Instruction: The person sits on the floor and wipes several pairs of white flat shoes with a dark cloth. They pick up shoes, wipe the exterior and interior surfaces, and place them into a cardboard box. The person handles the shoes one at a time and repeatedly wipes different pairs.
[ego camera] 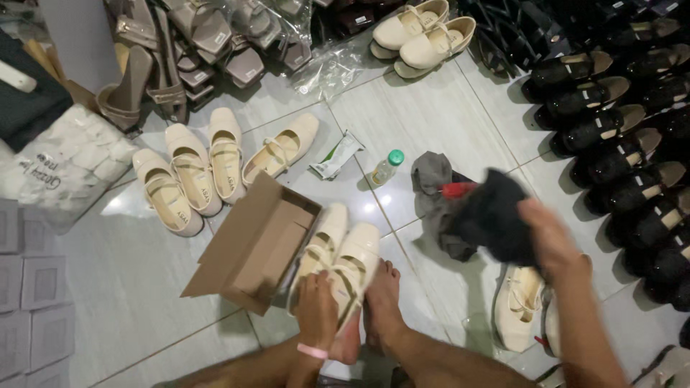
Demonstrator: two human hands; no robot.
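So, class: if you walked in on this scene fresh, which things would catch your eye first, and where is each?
First, the pair of cream shoes at centre, gripped by the left hand beside an open cardboard box. Next, the right hand at right, holding a black cloth above the tiled floor. Rows of black shoes fill the right edge.

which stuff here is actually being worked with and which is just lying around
In hand:
- left hand holds a cream shoe pair
- right hand holds a black cloth
- open cardboard box beside the pair

Lying about:
- small bottle, green cap
- grey rag
- black shoe rows
- four cream shoes
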